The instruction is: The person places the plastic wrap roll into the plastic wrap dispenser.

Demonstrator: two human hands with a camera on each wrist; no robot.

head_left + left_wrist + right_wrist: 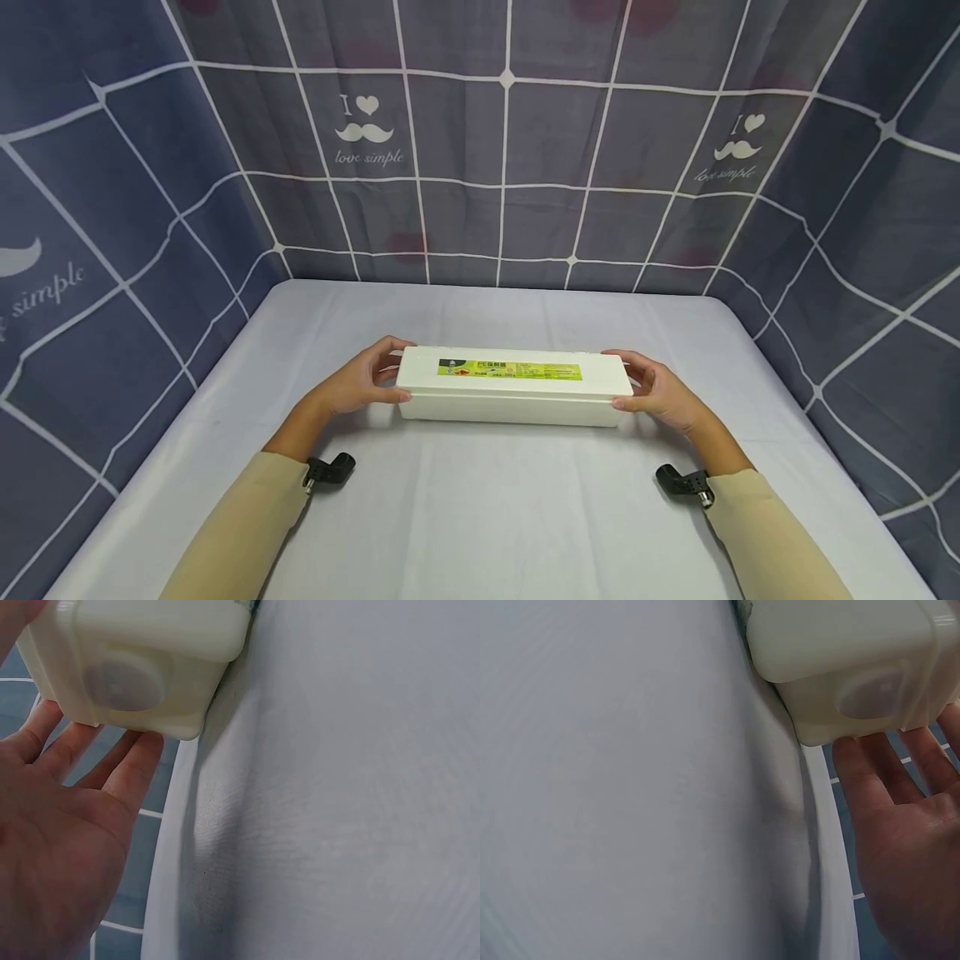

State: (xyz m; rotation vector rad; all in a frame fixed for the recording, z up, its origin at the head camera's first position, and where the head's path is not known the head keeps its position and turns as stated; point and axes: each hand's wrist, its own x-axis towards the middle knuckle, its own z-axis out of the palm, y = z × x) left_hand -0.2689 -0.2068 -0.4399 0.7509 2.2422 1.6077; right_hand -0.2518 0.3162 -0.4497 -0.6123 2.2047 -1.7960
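Observation:
A long white cling film box (510,408) with a yellow-green label (517,370) on its lid lies crosswise on the table, lid down over its body. My left hand (360,377) grips its left end, thumb at the front edge and fingers round the back. At the other end, my right hand (656,387) holds it the same way. The left wrist view shows the left fingers (135,769) against the far side of the box, beside a round recess in the end wall. A matching recess shows in the right wrist view near the right fingers (859,776).
A white cloth covers the table (480,517). Dark checked curtains (465,133) with white lines stand behind it and along both sides. A black wrist camera (332,468) sits on the left wrist and another camera (682,482) on the right.

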